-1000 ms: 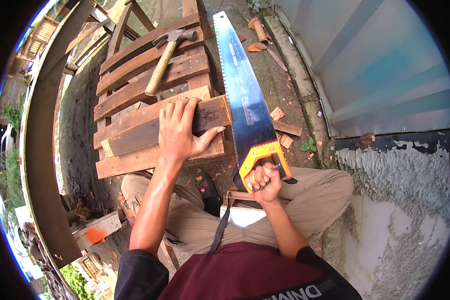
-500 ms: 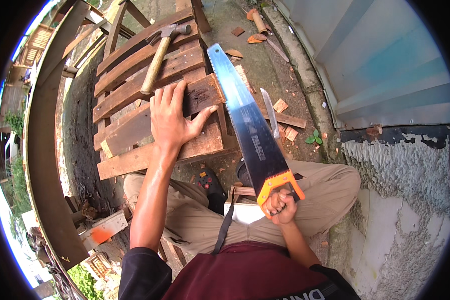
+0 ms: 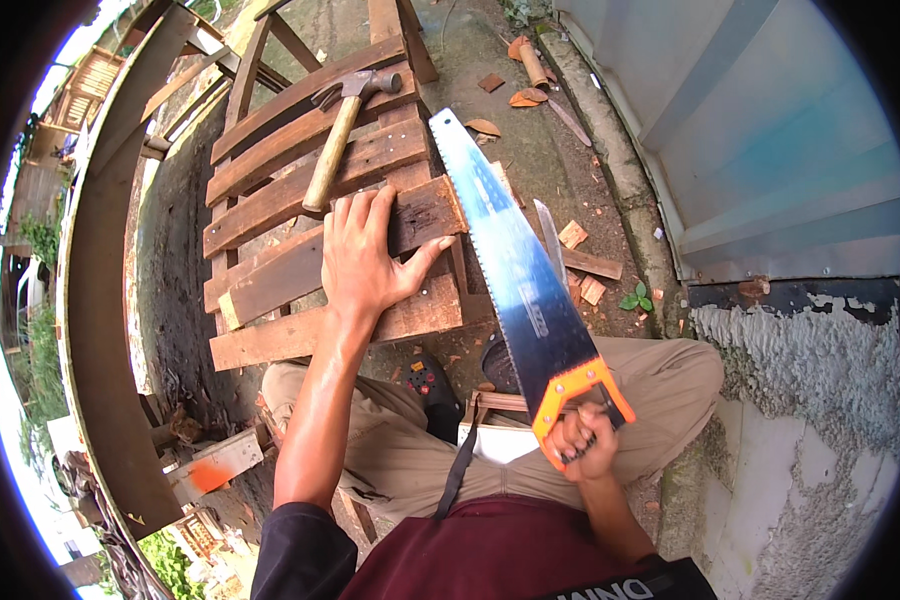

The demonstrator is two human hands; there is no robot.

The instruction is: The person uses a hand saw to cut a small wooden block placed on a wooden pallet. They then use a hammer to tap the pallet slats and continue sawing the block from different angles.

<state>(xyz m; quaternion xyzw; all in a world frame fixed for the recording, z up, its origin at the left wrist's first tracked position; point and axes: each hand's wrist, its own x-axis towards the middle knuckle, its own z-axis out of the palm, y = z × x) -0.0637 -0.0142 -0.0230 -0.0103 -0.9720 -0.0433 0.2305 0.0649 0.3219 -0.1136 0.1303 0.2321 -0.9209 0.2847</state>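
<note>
My right hand is wrapped round the orange handle of a handsaw. The blade points up and away from me, its toothed edge facing left, alongside the right end of a dark wooden slat. Whether the teeth touch the wood I cannot tell. My left hand presses flat on that slat with fingers and thumb spread. The slat belongs to a slatted wooden frame. A claw hammer with a wooden handle lies across the slats just beyond my left fingers.
Right of the saw lie a long knife blade, wood offcuts and a small green plant. A corrugated metal sheet stands at the right above a rough wall. Timber framing rises at the left.
The whole view has shifted, so the frame, hammer and both hands sit slightly lower and further right. The saw is still beside the slat's end, and my left hand keeps its place on the slat.
</note>
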